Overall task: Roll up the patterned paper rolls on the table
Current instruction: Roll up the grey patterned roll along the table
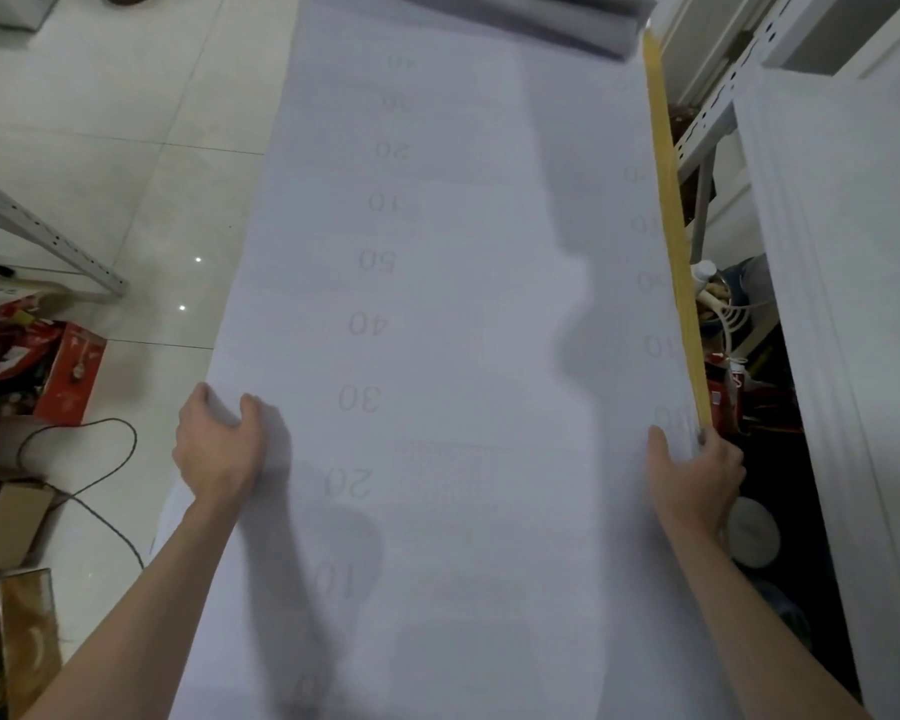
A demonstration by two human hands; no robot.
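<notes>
Widthwise, paper (463,356) gripped between left hand (219,449), right hand (697,475)

Likely a storeroom. Slotted metal shelving (723,96) stands on a tiled floor (126,122), with red cartons (71,376) and a cardboard box (6,522) beside

Paper sheet (463,356) lies unrolled down centre, from near edge to far end. Left hand (219,449) grips sheet's left edge, near. Right hand (697,475) grips right edge opposite, touching edge strip (671,200) that runs along sheet's right side. Flat stack (541,18) lies across sheet's far end. On floor (126,122), left of sheet: cable (100,459) near, boxes (68,376) at far left, rack leg (42,236) behind them. Right of strip: shelving rack (718,111) far, panel stack (853,304) beyond it at right (clutter in gap between, too dim to sort).
</notes>
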